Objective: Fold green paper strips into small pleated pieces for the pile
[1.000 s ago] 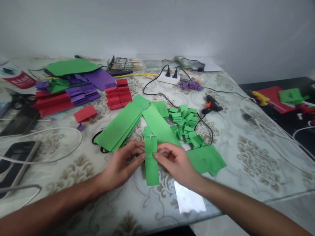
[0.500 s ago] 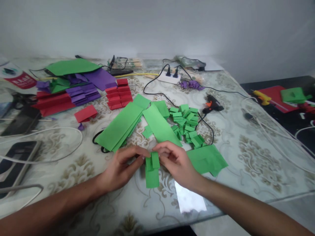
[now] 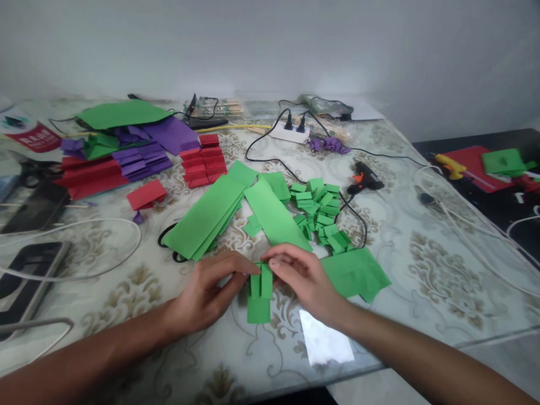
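held green strip point(image 3: 259, 311), sheets point(image 3: 206, 216) behind, glue gun point(image 3: 367, 177)

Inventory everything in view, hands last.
Table: one, patterned, underneath
Held paper: one, green, near centre
Long strips: several, green, centre
Small pieces: many, green, right of strips
Wide sheets: some, green, right of centre
Paper pile: one, mixed colours, back left
Red slips: several, red, left of centre
Cup: one, red and white, far left
Scissors: one, black, below cup
Flat devices: two, dark, left
Power strip: one, white, back centre
Glue gun: one, black, right of pieces
Tool: one, yellow, far right
Cables: several, mixed colours, scattered
Left hand: one, bare, held paper's left
Right hand: one, bare, opposite side
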The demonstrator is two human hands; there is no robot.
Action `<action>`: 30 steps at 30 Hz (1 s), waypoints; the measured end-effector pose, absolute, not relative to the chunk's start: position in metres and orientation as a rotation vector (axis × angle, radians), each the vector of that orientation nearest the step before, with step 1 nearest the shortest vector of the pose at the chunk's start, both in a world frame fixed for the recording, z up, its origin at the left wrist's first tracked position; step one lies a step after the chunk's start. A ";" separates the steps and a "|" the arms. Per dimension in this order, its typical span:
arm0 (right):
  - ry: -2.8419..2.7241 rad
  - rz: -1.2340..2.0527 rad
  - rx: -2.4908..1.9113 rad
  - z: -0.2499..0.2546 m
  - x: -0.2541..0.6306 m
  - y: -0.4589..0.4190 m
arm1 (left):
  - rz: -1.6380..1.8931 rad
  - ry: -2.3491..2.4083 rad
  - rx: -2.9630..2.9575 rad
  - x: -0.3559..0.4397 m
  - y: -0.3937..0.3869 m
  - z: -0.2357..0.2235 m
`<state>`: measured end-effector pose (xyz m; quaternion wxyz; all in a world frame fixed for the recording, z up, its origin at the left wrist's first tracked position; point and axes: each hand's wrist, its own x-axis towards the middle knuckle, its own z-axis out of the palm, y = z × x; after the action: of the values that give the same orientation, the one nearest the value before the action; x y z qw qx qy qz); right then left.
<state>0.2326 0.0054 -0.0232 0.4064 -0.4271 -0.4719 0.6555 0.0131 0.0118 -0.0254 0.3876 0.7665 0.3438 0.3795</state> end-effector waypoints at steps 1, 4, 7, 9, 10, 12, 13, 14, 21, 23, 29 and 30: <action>-1.208 1.623 -1.090 -0.025 0.232 0.005 | 0.972 0.867 1.974 0.013 0.012 -0.025; -1.247 1.561 -1.080 -0.029 0.230 0.006 | 0.986 0.843 2.022 0.013 0.011 -0.026; -1.262 1.524 -1.086 -0.031 0.229 0.006 | 0.956 0.871 2.023 0.013 0.009 -0.027; -1.282 1.473 -1.108 -0.030 0.229 0.005 | 0.930 0.931 2.000 0.012 0.008 -0.028; -1.300 1.441 -1.117 -0.030 0.229 0.004 | 0.916 0.964 1.992 0.013 0.007 -0.029; -1.352 1.376 -1.132 -0.029 0.229 0.002 | 0.887 1.021 1.987 0.014 0.007 -0.031; -1.378 1.347 -1.138 -0.028 0.229 0.001 | 0.871 1.045 1.990 0.014 0.007 -0.032; -1.399 1.322 -1.144 -0.028 0.228 0.000 | 0.861 1.062 1.991 0.015 0.007 -0.033; -1.436 1.284 -1.163 -0.029 0.227 -0.001 | 0.953 1.068 1.932 0.018 0.007 -0.037; -1.443 1.296 -1.163 -0.030 0.228 -0.001 | 0.964 1.047 1.905 0.017 0.007 -0.037; -1.454 1.276 -1.181 -0.029 0.228 -0.001 | 0.877 0.980 1.835 0.016 0.010 -0.025; -1.445 1.283 -1.187 -0.029 0.228 -0.002 | 0.879 0.980 1.828 0.016 0.010 -0.024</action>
<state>0.2281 -0.0015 -0.0291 0.4231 -0.4743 -0.5774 0.5125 0.0161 0.0100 -0.0240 0.4298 0.7328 0.3926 0.3524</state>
